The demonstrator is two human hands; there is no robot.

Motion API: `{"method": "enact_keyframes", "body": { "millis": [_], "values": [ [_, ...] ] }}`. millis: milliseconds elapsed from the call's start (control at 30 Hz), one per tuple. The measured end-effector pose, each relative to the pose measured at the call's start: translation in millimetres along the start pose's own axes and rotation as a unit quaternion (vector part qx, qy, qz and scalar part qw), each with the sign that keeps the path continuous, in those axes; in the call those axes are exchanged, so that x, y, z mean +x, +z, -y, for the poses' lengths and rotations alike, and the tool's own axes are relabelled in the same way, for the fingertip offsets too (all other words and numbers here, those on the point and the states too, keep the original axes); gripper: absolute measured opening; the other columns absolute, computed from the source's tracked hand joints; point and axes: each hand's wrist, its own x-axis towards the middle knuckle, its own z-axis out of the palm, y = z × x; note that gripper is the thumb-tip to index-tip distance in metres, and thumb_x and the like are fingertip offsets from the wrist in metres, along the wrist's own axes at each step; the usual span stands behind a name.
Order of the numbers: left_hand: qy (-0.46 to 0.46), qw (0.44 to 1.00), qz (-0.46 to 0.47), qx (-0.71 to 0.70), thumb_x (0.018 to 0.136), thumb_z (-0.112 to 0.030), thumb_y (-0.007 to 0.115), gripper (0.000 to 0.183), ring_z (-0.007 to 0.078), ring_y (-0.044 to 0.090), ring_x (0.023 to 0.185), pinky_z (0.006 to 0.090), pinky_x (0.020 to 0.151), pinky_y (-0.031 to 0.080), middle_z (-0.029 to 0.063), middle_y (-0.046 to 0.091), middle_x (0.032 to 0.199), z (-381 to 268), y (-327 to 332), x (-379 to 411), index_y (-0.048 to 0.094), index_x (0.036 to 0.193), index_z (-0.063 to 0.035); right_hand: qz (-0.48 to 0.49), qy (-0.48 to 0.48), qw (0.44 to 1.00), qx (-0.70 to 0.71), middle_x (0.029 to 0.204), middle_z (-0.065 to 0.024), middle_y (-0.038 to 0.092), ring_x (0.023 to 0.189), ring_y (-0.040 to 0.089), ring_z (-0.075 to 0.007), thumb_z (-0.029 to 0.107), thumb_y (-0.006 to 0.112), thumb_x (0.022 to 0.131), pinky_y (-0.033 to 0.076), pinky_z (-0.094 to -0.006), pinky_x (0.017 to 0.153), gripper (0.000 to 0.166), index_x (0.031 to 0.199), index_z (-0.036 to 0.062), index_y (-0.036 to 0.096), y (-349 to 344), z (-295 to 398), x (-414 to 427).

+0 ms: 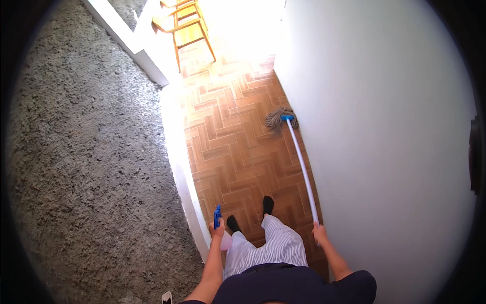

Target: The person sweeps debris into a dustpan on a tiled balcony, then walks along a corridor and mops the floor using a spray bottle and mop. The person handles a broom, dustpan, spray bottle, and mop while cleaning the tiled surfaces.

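My left hand (217, 228) is closed round a spray bottle with a blue trigger head (217, 216); its pinkish body (226, 241) shows below, beside my left leg. On the other side, my right hand (319, 233) grips the upper end of a pale mop handle (302, 163). The handle runs forward to a blue socket, and the grey-brown string mop head (280, 117) lies on the herringbone floor (243, 152) near the foot of the right wall. A darker patch shows on the floor just below the mop head.
A smooth white wall (372, 133) rises on my right. To my left are a low white ledge (186, 186) and a rough grey textured wall (98, 163). Wooden chairs (190, 35) stand ahead in bright glare. My feet, in black socks (268, 205), are on the floor.
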Motion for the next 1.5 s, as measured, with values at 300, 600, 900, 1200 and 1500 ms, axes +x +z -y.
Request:
{"method": "enact_keyframes", "body": {
  "millis": [300,600,900,1200,1500],
  "values": [
    [-0.133,0.981,-0.110,-0.086,0.071,-0.017,0.050,0.027,0.0122,0.048,0.038,0.0256,0.037,0.035,0.0039,0.047,0.041,28,-15,-60,0.047,0.048,-0.0037,0.100,-0.117,0.984,0.086,0.038,-0.0102,0.042,0.030,0.042,-0.0221,0.046,0.030,0.079,0.036,-0.0351,0.031,0.053,0.056,0.0008,0.046,-10,316,235],
    [-0.119,0.987,-0.073,-0.079,0.071,-0.017,0.053,0.024,0.0107,0.046,0.038,0.0236,0.038,0.035,0.0020,0.047,0.043,-2,-17,-73,0.048,0.051,-0.0048,0.187,-0.101,0.962,0.170,0.043,-0.0056,0.040,0.032,0.041,-0.0182,0.040,0.031,0.081,0.036,-0.0318,0.030,0.043,0.065,0.0031,0.043,50,353,205],
    [-0.040,0.999,-0.036,0.000,0.069,-0.022,0.053,0.029,0.0171,0.051,0.042,0.0298,0.040,0.035,0.0097,0.048,0.043,38,-27,-33,0.050,0.050,-0.0002,0.159,-0.107,0.981,0.023,0.048,-0.0063,0.045,0.040,0.045,-0.0165,0.039,0.033,0.081,0.038,-0.0314,0.038,0.041,0.063,0.0043,0.045,28,-12,-35],
    [-0.011,0.998,-0.061,-0.017,0.069,-0.022,0.053,0.028,0.0235,0.053,0.045,0.0327,0.042,0.036,0.0144,0.050,0.047,64,-57,-22,0.052,0.053,0.0006,0.068,-0.065,0.993,-0.065,0.050,-0.0128,0.051,0.051,0.053,-0.0233,0.044,0.040,0.078,0.039,-0.0350,0.049,0.053,0.054,-0.0021,0.051,-23,-104,-203],
    [-0.116,0.985,-0.126,-0.009,0.069,-0.024,0.050,0.034,0.0210,0.050,0.039,0.0321,0.039,0.035,0.0096,0.047,0.039,95,-86,-80,0.047,0.043,-0.0023,0.141,-0.083,0.986,-0.033,0.045,-0.0101,0.048,0.043,0.051,-0.0221,0.048,0.037,0.077,0.040,-0.0333,0.042,0.055,0.052,0.0007,0.051,77,107,-2]
  ]
}}
